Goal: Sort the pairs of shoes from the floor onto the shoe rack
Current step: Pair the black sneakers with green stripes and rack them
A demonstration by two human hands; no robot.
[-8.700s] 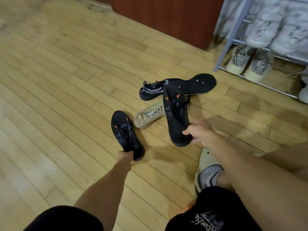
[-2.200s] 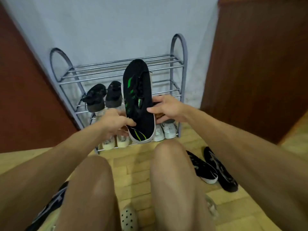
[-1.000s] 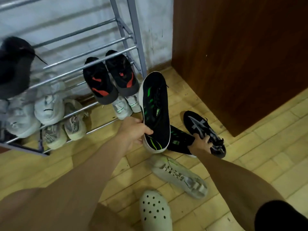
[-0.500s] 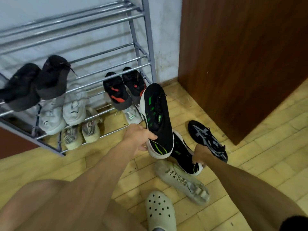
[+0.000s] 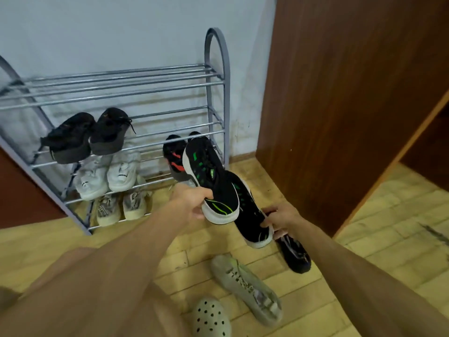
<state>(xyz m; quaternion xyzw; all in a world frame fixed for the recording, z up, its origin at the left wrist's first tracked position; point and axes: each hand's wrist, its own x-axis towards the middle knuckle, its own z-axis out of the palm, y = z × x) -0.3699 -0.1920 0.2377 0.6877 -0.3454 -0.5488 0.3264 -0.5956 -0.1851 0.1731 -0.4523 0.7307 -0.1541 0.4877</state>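
Left hand [image 5: 192, 203]: fingers curled round the heel of a black shoe with green marks [image 5: 209, 176], toe pointing away toward the shoe rack [image 5: 216, 76].
Right hand [image 5: 279, 221]: fingers clamped on the heel of the matching shoe [image 5: 250, 215], which lies just beside and partly under the first.
Below the right fingers: a black sneaker [image 5: 295, 251] on the floor.
Nearer the person: a grey sneaker [image 5: 245, 285].
Rack shelves: black, white and beige pairs.
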